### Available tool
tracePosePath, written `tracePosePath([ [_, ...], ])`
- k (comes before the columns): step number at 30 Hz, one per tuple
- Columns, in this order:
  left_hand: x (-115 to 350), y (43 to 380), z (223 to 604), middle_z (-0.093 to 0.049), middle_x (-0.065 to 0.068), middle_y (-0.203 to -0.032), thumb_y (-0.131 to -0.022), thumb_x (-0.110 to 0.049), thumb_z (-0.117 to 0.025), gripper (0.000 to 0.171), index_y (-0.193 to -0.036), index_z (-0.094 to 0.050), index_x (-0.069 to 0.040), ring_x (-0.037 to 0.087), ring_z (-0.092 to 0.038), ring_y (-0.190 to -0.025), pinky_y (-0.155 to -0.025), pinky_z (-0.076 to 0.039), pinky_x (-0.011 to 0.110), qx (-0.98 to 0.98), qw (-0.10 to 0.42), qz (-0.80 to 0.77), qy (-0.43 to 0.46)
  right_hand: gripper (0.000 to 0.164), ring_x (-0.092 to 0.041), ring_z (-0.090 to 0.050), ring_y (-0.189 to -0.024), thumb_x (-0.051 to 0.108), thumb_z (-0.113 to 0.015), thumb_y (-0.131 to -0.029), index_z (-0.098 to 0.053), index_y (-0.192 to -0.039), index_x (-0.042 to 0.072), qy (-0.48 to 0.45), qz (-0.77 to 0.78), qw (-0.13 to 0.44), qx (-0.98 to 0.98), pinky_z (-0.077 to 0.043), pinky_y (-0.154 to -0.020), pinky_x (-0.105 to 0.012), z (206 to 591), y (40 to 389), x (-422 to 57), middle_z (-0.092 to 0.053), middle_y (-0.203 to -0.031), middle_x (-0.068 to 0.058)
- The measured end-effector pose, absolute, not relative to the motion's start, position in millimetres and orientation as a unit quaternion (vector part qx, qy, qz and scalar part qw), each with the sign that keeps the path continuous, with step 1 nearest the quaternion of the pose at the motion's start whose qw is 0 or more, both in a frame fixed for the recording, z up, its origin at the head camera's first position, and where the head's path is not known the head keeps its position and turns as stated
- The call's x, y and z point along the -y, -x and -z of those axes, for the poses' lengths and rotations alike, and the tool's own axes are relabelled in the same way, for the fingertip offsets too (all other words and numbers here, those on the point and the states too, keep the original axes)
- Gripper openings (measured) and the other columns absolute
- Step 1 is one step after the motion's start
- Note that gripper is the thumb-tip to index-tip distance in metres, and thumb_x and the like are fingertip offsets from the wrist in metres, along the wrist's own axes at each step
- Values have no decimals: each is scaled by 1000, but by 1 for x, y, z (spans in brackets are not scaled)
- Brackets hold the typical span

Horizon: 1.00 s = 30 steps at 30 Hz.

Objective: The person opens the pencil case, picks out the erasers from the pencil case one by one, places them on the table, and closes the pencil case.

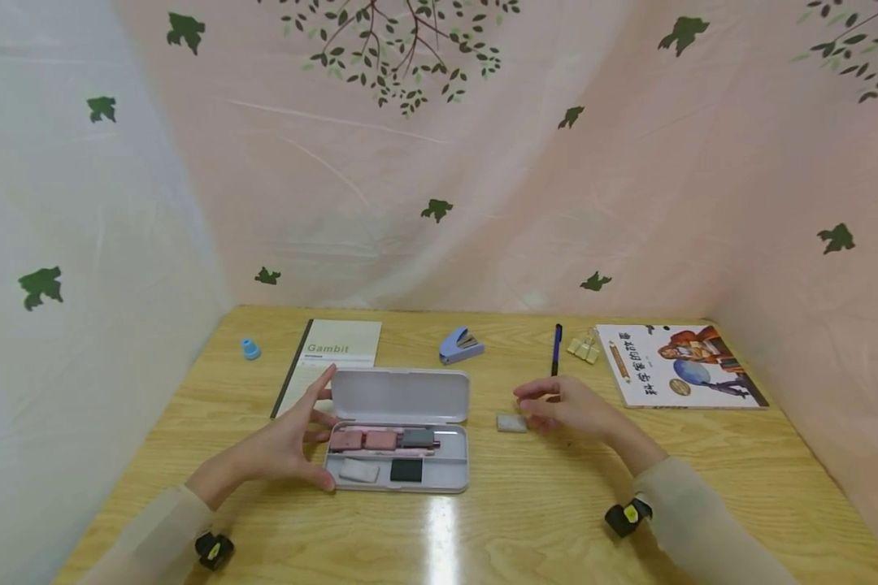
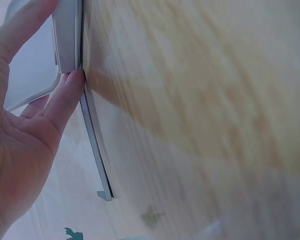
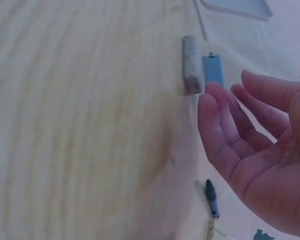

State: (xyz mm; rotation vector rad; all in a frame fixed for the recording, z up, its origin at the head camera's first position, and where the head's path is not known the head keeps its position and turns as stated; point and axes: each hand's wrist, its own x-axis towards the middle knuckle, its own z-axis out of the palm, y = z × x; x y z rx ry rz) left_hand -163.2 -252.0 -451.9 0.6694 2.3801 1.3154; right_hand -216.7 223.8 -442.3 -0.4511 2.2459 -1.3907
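The pencil case [image 1: 446, 478] sits near the middle of the frame, a bit low, with its lid [image 1: 402, 396] up at the back so we can see inside. A wall in it makes two rows: pink blocks [image 1: 380, 440] and a gray block [image 1: 417, 439] lie in the back row, and a white block [image 1: 359, 470] and a black block [image 1: 406, 470] lie in the front.

The left hand [image 1: 281, 448] holds the left end, its grip stretched wide from front corner to lid, maybe to stop the case sliding. The right hand [image 1: 567, 409] has a loose grip with a gap and holds nothing. Its fingertips are right by a small gray bar [image 1: 510, 423], right of the case; I cannot tell if they touch.

The worktop [image 1: 527, 520] looks like shiny yellow wood, with a bright streak at bottom center. Pale cloth [image 1: 505, 252] with green leaves hangs all around, like a little tent.
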Motion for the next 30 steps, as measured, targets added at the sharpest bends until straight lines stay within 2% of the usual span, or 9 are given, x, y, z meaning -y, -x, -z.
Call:
tracePosePath([
  [3,252,164,453,-18,20,-158,-69,-27,-96,144,-158,15,-46,34,-52,-128,-103,-51,37,-838,169,-461,-236,40,-26,-68,-84,22,-66,-101,-64,-131,-5,176,504,216,-818,-60,-69,-32,437,216,-222,-69,-113,-20],
  [8,252,164,453,-18,20,-159,-69,-27,-96,144,-158,15,-45,34,-52,-128,-103,-51,36,-837,171,-462,-240,39,-30,-69,-94,23,-67,-100,-65,-129,-3,210,503,200,-814,-63,-79,-36,424,207,-212,-68,-119,-22],
  [15,251,164,453,-18,21,-158,-68,-25,-97,145,-159,15,-44,36,-52,-128,-103,-51,36,-835,169,-465,-242,28,-21,-68,-100,20,-68,-100,-71,-123,3,303,466,132,-821,-61,-81,-31,411,192,-183,-70,-118,-17],
  [22,254,163,454,-19,22,-158,-68,-25,-97,145,-160,15,-39,37,-53,-126,-102,-52,37,-838,161,-462,-243,32,-19,-69,-103,14,-71,-97,-70,-124,-2,338,466,161,-802,-61,-85,-32,416,187,-147,-71,-120,-15],
  [26,253,164,454,-20,20,-158,-68,-25,-97,145,-160,14,-40,36,-53,-126,-102,-52,37,-840,158,-459,-242,31,-16,-68,-102,13,-71,-96,-70,-124,-1,339,446,184,-807,-60,-84,-26,421,187,-129,-72,-118,-12],
  [30,251,164,454,-20,22,-157,-68,-24,-96,145,-159,15,-41,38,-53,-126,-102,-52,38,-836,157,-462,-251,29,-15,-69,-100,8,-72,-95,-71,-123,-1,349,423,181,-816,-59,-83,-22,426,188,-118,-72,-117,-11],
])
